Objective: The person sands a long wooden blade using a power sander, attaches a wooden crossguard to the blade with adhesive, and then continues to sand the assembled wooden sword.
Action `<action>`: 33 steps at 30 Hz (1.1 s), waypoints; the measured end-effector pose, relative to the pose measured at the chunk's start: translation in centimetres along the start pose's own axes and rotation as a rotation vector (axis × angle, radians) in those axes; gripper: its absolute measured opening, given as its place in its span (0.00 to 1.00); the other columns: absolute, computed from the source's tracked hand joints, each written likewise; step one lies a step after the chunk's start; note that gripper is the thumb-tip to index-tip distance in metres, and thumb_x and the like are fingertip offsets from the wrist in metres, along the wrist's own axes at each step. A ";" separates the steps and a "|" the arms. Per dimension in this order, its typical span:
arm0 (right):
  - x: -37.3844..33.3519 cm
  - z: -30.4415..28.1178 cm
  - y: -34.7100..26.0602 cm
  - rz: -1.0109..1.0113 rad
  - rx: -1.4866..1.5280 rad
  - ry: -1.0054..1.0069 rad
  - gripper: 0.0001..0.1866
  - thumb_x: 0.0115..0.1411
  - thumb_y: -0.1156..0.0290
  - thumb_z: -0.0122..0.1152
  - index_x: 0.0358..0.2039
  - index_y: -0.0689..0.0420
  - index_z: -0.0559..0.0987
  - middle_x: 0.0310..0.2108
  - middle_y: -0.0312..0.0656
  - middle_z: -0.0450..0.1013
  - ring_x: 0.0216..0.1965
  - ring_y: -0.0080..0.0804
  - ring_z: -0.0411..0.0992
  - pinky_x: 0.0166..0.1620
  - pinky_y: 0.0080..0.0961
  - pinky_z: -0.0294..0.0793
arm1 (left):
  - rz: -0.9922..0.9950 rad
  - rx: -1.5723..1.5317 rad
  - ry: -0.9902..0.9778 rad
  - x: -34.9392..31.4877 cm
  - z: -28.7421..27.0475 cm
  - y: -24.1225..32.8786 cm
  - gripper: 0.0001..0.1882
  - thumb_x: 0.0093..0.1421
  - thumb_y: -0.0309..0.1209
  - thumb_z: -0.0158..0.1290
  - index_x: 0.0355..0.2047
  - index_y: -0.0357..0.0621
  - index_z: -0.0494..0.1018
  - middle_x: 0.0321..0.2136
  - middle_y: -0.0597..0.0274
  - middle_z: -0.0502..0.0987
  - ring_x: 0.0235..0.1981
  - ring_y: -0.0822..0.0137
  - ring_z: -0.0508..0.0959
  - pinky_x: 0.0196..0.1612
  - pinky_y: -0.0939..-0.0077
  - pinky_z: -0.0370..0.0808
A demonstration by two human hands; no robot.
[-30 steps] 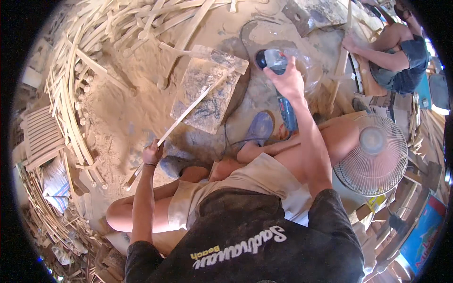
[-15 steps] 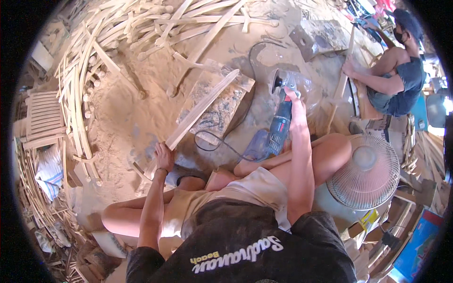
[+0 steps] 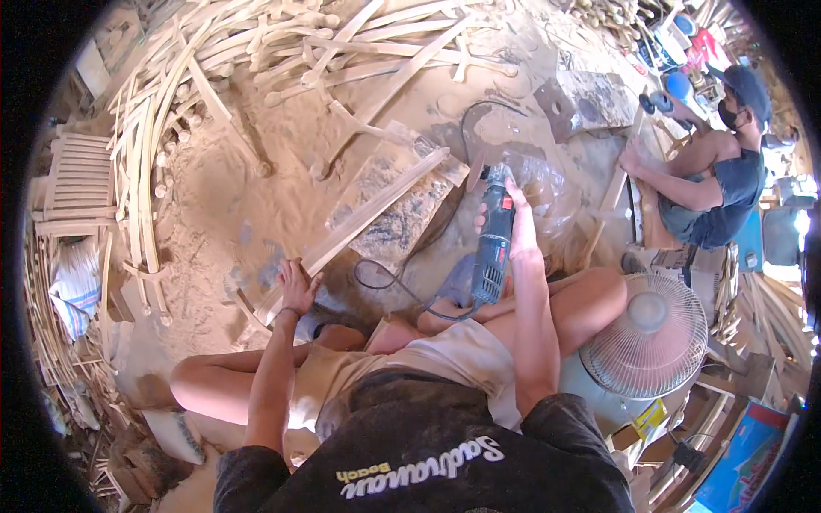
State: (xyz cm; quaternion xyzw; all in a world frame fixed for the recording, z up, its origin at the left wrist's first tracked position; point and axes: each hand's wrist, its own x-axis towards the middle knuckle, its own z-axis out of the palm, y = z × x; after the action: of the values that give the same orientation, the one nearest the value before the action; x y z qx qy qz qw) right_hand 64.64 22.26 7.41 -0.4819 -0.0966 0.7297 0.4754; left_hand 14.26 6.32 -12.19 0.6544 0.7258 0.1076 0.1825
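My right hand (image 3: 520,224) is closed round the body of a blue-black angle grinder (image 3: 493,239), which is held upright with its disc end up. The disc (image 3: 476,171) shows edge-on, apart from the wood. A long pale wooden slat (image 3: 376,203) slants across a worn, dusty board (image 3: 395,214) on the ground. My left hand (image 3: 296,287) straddles the slat's near end, thumb on one side and fingers on the other, holding it. The slat's far end rests near the board's top right corner.
Piles of curved wooden pieces (image 3: 282,51) lie at the far left. The grinder's cord (image 3: 402,286) loops beside the board. A standing fan (image 3: 647,321) is at my right. A masked co-worker (image 3: 727,162) sits at the far right with a tool and a wooden piece.
The grinder has swung left toward the slat, its disc turning from facing me to edge-on. My left hand has loosened its fingers somewhat on the slat. The whole view has shifted slightly.
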 end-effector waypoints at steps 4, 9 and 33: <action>0.6 0.9 -0.1 0.042 0.001 -0.015 0.25 0.67 0.41 0.68 0.45 0.50 0.75 0.29 0.44 0.78 0.23 0.40 0.78 0.27 0.38 0.82 | -0.027 -0.039 -0.058 0.1 -0.7 -0.2 0.39 0.66 0.57 0.62 0.63 0.39 0.65 0.59 0.43 0.66 0.65 0.39 0.66 0.67 0.41 0.60; 1.1 1.0 -0.1 0.037 0.057 -0.029 0.26 0.67 0.41 0.69 0.45 0.51 0.74 0.29 0.45 0.77 0.24 0.40 0.77 0.28 0.38 0.82 | -0.041 -0.034 -0.041 0.1 -0.9 0.1 0.39 0.63 0.54 0.66 0.63 0.40 0.66 0.59 0.45 0.68 0.63 0.39 0.69 0.65 0.38 0.63; 1.8 1.4 0.5 0.058 -0.067 -0.098 0.30 0.63 0.38 0.70 0.44 0.55 0.81 0.27 0.44 0.78 0.24 0.40 0.79 0.29 0.37 0.83 | -0.045 -0.162 0.014 0.2 -1.8 0.6 0.36 0.56 0.48 0.75 0.55 0.40 0.72 0.44 0.44 0.81 0.46 0.40 0.81 0.51 0.46 0.74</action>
State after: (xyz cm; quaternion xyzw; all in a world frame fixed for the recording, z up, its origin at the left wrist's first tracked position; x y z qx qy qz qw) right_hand 63.08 23.86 6.75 -0.4637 -0.1302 0.7624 0.4322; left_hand 14.12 6.71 -10.35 0.6204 0.7304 0.1664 0.2323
